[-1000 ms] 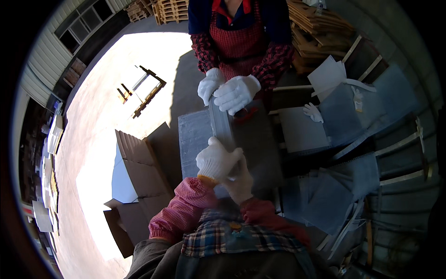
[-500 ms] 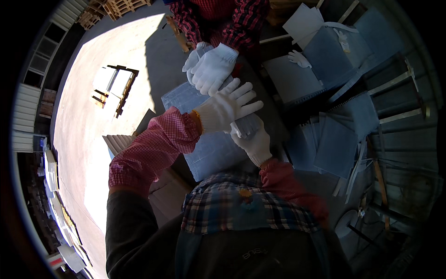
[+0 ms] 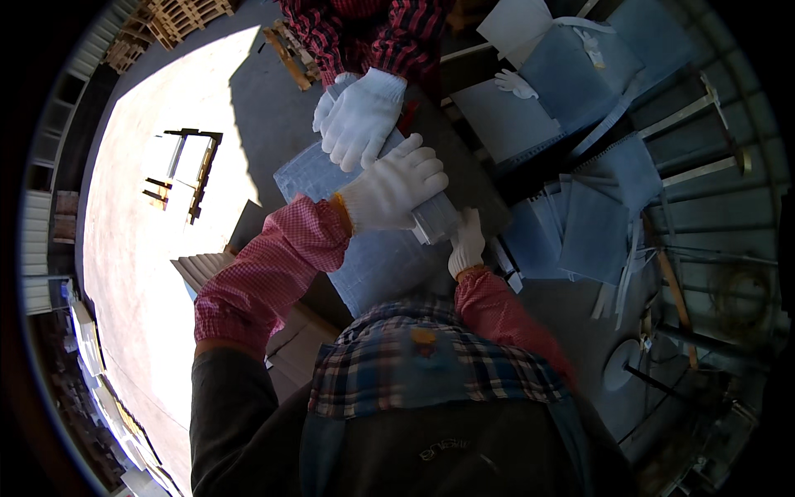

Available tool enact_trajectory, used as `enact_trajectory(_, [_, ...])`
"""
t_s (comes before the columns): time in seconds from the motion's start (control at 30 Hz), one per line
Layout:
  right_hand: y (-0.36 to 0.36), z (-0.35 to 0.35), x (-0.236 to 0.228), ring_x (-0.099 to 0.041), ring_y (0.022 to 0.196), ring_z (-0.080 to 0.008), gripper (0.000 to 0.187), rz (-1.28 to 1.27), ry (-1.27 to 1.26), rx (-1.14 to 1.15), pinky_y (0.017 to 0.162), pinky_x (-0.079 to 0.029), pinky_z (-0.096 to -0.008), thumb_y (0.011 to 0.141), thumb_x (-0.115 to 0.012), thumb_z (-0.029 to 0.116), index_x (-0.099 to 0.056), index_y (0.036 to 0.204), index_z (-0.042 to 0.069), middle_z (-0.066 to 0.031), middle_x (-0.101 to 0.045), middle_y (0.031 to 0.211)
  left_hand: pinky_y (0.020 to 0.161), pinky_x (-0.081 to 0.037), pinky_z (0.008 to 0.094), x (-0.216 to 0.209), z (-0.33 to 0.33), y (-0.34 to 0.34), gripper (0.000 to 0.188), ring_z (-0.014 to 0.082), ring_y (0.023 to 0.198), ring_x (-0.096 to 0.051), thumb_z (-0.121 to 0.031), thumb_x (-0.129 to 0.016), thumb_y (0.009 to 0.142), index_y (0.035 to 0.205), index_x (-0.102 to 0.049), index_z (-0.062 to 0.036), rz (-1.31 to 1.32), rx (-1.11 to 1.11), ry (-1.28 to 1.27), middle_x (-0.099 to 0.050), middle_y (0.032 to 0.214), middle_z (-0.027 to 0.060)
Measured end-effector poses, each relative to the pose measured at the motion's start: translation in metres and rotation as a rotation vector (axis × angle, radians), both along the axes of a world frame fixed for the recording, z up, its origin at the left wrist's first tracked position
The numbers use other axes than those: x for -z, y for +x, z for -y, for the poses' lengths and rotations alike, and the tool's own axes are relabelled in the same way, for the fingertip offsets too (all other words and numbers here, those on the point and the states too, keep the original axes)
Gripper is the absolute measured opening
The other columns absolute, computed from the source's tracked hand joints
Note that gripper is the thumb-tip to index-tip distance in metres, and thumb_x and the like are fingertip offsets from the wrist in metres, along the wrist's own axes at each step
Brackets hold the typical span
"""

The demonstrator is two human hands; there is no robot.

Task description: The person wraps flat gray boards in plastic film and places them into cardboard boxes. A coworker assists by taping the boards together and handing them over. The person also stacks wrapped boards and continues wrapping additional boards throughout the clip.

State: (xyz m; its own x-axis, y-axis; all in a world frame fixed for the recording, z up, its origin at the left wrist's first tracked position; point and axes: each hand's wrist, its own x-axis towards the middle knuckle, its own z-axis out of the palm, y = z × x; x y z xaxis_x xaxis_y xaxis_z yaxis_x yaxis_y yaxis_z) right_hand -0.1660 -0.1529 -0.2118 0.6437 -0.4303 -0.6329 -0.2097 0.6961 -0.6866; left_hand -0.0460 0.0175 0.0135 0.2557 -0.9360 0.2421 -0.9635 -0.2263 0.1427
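Observation:
My left hand (image 3: 393, 190), in a white knit glove, lies across a bundle of narrow grey strips (image 3: 436, 217), its fingers curled over the top. The bundle's near end sticks out beyond my palm, above a grey-blue sheet stack (image 3: 373, 269). My right hand (image 3: 468, 244), also gloved, is beside that end, seen edge-on; its fingers are mostly hidden, so its grip is unclear. Opposite me, a co-worker's gloved hands (image 3: 360, 120) are closed around the far end of the strips.
Loose grey sheets (image 3: 592, 228) and pale strips (image 3: 627, 277) lie at the right. Farther back, large sheets (image 3: 505, 124) carry a spare white glove (image 3: 515, 84). Wooden pallets (image 3: 186, 18) stand at the far left. A corrugated piece (image 3: 203, 269) lies beside my left sleeve.
My left hand's spread fingers have closed over the strips. My right hand has come off the bundle's near end and moved down beside it. The whole view has shifted slightly.

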Motion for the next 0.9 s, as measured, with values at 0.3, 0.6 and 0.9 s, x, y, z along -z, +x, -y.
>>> enact_trajectory(0.3, [0.029,-0.042,0.044,-0.051,0.139,-0.0397,0.087,0.138,0.621,0.25,0.11,-0.046,-0.0557,0.102,-0.047,0.066,-0.032,0.161,0.004,-0.0181,-0.041,0.16,0.116,-0.037,0.0509,0.006,-0.007,-0.002,0.06,0.0322,0.12,-0.056,-0.025,-0.085,0.059,0.112,-0.061,-0.0089,-0.008,-0.025,-0.064,-0.061,0.11,0.009])
enact_trajectory(0.6, [0.02,-0.04,0.087,-0.055,0.133,-0.0351,0.081,0.022,0.527,0.31,0.108,-0.048,-0.0474,0.102,-0.051,0.058,-0.04,0.153,-0.004,-0.0168,-0.049,0.15,0.118,-0.035,0.0525,0.006,-0.012,-0.004,0.062,0.0335,0.124,-0.056,-0.023,-0.083,0.064,0.119,-0.059,-0.0073,0.008,-0.028,-0.024,-0.062,0.116,0.0102])
enact_trajectory(0.9, [0.012,-0.033,0.085,-0.058,0.128,-0.0314,0.067,0.039,-0.045,-0.071,0.107,-0.048,-0.0437,0.106,-0.054,0.05,-0.048,0.15,0.001,-0.0127,-0.055,0.146,0.117,-0.036,0.0504,0.002,-0.017,-0.006,0.056,0.0302,0.112,-0.06,-0.028,-0.085,0.063,0.11,-0.062,-0.0087,0.014,-0.013,0.026,-0.062,0.107,0.0078])
